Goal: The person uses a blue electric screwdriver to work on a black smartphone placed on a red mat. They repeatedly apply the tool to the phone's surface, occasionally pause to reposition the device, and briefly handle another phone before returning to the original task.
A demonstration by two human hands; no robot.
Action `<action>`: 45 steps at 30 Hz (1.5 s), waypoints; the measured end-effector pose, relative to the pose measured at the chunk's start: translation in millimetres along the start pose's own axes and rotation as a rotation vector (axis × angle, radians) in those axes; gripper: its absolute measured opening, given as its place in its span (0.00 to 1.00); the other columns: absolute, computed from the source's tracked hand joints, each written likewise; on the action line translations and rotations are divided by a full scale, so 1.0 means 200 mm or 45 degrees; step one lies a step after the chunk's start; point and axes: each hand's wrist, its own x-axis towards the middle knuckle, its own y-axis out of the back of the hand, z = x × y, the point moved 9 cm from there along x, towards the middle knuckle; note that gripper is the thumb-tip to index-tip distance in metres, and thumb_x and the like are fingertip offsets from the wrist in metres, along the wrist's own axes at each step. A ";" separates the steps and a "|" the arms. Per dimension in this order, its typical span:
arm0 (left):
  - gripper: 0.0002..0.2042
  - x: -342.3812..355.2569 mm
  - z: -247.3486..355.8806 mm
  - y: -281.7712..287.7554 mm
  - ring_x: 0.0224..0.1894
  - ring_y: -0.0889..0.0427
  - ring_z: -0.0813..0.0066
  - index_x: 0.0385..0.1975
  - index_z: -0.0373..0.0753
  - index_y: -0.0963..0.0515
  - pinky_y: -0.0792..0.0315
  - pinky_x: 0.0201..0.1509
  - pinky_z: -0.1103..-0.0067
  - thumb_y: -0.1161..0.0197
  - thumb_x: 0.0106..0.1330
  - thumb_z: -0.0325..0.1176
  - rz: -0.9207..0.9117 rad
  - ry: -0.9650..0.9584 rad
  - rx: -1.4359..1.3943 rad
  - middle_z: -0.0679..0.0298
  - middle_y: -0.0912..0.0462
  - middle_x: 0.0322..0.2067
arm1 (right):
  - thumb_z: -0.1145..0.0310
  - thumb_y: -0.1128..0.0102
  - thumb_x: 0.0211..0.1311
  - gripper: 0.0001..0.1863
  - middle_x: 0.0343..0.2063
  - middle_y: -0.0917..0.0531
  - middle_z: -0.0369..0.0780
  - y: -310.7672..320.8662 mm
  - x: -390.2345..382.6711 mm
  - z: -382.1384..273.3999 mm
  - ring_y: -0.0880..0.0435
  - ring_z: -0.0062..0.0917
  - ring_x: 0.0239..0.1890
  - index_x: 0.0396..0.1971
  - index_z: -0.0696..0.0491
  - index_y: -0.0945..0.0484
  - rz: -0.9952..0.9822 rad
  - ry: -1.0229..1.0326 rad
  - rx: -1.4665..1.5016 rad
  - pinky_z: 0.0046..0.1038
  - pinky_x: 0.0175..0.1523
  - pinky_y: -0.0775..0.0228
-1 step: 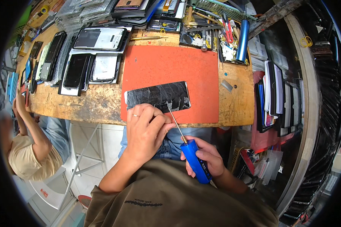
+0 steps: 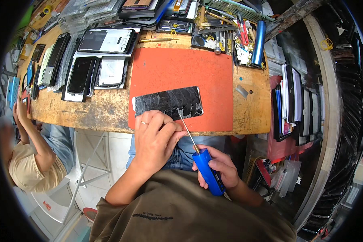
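Note:
A phone screen panel [image 2: 165, 101], dark and covered with wrinkled, streaky film or residue, lies slightly tilted on an orange-red mat [image 2: 181, 68]. My left hand [image 2: 155, 135] rests at the panel's near edge, fingers bent, its thumb and forefinger brought together beside the tool's shaft. Whether anything is pinched there is hidden. Wrapped in my right hand [image 2: 224, 167] is a blue handheld tool [image 2: 209, 171] with a brass collar and a long thin metal shaft. The shaft's tip meets the panel's near right part, next to a pale torn patch.
Phones and screen panels [image 2: 103, 42] are stacked left of the mat. A brass-coloured pen-like tool [image 2: 157, 40] lies behind it. Trays of hand tools and scraps [image 2: 246, 52] stand back right, with a blue cylinder [image 2: 259, 42]. Another person [image 2: 36, 161] sits at the left.

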 end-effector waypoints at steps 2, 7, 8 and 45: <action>0.11 0.01 0.00 0.00 0.40 0.23 0.62 0.30 0.43 0.16 0.35 0.47 0.67 0.18 0.54 0.33 0.029 -0.011 -0.003 0.67 0.21 0.32 | 0.62 0.47 0.80 0.37 0.51 0.18 0.53 0.00 0.00 0.00 0.11 0.34 0.32 0.81 0.60 0.47 -0.009 0.002 0.025 0.30 0.36 0.18; 0.11 0.03 -0.02 -0.01 0.40 0.23 0.63 0.29 0.43 0.17 0.36 0.47 0.68 0.18 0.53 0.33 0.032 0.009 -0.011 0.68 0.21 0.32 | 0.63 0.47 0.79 0.37 0.51 0.18 0.53 0.02 0.02 -0.01 0.11 0.34 0.32 0.81 0.60 0.46 -0.001 0.019 0.013 0.30 0.36 0.18; 0.11 0.03 -0.02 -0.01 0.40 0.23 0.63 0.29 0.43 0.17 0.36 0.47 0.68 0.18 0.53 0.33 0.024 0.026 -0.014 0.67 0.20 0.32 | 0.63 0.47 0.79 0.37 0.51 0.18 0.53 0.02 0.02 -0.01 0.12 0.33 0.32 0.81 0.60 0.46 -0.002 0.017 0.011 0.30 0.36 0.18; 0.13 0.01 -0.01 -0.02 0.43 0.23 0.61 0.28 0.45 0.20 0.35 0.48 0.65 0.17 0.52 0.31 0.013 0.073 0.030 0.66 0.23 0.33 | 0.65 0.46 0.78 0.36 0.51 0.18 0.53 0.04 0.01 -0.01 0.11 0.34 0.33 0.80 0.60 0.44 0.038 0.046 0.014 0.31 0.37 0.17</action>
